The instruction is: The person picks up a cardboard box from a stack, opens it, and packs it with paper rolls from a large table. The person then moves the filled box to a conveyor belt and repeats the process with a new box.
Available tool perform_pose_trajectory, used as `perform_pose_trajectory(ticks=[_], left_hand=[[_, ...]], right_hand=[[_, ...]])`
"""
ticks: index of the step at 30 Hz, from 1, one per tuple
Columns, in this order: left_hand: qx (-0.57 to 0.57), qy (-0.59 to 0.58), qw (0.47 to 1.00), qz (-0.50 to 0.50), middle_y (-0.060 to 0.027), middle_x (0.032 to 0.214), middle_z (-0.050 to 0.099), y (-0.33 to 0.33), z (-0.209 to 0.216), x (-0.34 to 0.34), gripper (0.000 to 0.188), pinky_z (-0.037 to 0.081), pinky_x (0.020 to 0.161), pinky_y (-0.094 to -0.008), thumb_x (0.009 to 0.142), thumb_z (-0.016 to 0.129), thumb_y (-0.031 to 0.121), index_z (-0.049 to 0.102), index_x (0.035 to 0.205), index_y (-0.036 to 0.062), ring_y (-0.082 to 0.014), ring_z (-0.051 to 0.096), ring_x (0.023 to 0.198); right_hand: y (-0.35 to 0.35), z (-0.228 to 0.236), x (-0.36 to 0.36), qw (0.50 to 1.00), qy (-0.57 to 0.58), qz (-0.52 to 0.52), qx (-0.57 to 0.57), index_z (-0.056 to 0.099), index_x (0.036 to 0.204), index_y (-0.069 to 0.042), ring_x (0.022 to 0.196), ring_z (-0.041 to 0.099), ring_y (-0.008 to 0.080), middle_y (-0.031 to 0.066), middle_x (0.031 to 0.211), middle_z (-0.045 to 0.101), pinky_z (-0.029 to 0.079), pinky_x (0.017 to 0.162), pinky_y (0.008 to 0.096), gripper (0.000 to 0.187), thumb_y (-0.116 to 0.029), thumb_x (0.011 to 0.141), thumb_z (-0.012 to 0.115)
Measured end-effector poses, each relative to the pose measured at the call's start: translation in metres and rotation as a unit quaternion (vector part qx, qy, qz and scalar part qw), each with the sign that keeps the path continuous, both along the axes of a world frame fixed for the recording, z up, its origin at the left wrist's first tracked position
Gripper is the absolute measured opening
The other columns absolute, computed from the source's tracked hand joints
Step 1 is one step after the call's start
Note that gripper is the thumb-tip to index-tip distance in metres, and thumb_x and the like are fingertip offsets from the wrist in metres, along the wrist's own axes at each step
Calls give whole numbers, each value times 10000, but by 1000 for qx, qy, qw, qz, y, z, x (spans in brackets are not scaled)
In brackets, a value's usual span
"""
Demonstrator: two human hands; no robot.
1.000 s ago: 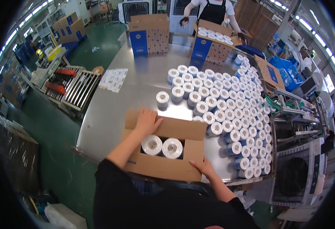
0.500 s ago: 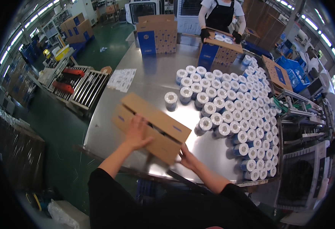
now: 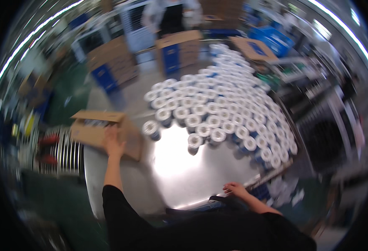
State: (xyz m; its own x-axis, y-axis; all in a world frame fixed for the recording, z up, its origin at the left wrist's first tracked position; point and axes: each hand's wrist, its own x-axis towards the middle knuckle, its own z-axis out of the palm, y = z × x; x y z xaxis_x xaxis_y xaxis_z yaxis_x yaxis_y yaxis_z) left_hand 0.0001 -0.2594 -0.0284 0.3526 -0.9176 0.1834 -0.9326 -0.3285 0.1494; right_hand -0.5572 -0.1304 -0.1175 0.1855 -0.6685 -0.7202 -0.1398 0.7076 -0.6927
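Observation:
A brown cardboard box [image 3: 90,134] stands at the left edge of the metal table, its top flaps partly raised over a gap. My left hand [image 3: 113,142] grips the box at its upper edge, fingers reaching over the gap; what lies inside is too blurred to name. My right hand [image 3: 235,189] is away from the box by the table's front edge, fingers loosely apart and holding nothing. Many white-topped rolls with blue sides [image 3: 217,113] crowd the table's middle and right. One roll [image 3: 151,129] stands apart, just right of the box.
Two blue-and-brown cartons, a left one [image 3: 118,62] and a right one [image 3: 184,50], stand at the table's far side, with a person [image 3: 171,19] behind. A roller conveyor [image 3: 62,152] adjoins on the left. A blue crate [image 3: 272,39] and flattened cardboard [image 3: 255,48] lie at the far right.
The box has gone left to the table's edge, turned more upright, with my left hand on it. My right hand has let go and moved right. The whole view has swung round and blurred.

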Motion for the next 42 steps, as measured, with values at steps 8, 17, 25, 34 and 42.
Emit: perform_pose_trajectory(ticks=[8, 17, 25, 34, 42], left_hand=[[15, 91, 947, -308, -314, 1369, 326, -75, -192, -127, 745, 274, 1058, -469, 759, 602, 211, 271, 1350, -99, -409, 315, 1291], [385, 184, 485, -764, -172, 1175, 590, 110, -69, -522, 461, 443, 921, -353, 861, 606, 286, 522, 1251, 55, -286, 570, 1091], [238, 240, 204, -919, -172, 1087, 599, 246, 54, -660, 285, 443, 893, -385, 826, 567, 136, 595, 1086, 23, -339, 558, 1035], [61, 171, 90, -979, -277, 1147, 523, 377, 75, -741, 483, 389, 951, -433, 837, 554, 209, 449, 1183, -111, -409, 486, 1091], [117, 88, 290, -946, -261, 782, 629, 366, 119, -726, 464, 491, 727, -449, 853, 530, 339, 586, 963, -108, -401, 616, 822]], right_hand=[[34, 56, -89, 903, 279, -130, -301, 659, 926, -30, 789, 645, 269, 151, 852, 668, 500, 712, 361, 287, -287, 802, 633], [218, 286, -236, 704, 531, -333, -333, 645, 969, -41, 759, 639, 221, 109, 842, 663, 498, 670, 331, 367, -371, 808, 647], [631, 201, -71, 367, 595, -604, 382, 567, 1158, -45, 1106, 514, 339, 170, 1190, 564, 405, 913, 437, 551, -484, 827, 546], [671, 140, 154, 156, 493, -692, 504, 492, 1211, 35, 1190, 427, 414, 257, 1206, 529, 296, 995, 521, 646, -512, 878, 412], [641, 173, 88, 170, 483, -631, 583, 577, 1120, 29, 1101, 508, 404, 263, 1140, 565, 378, 942, 480, 553, -430, 896, 364]])
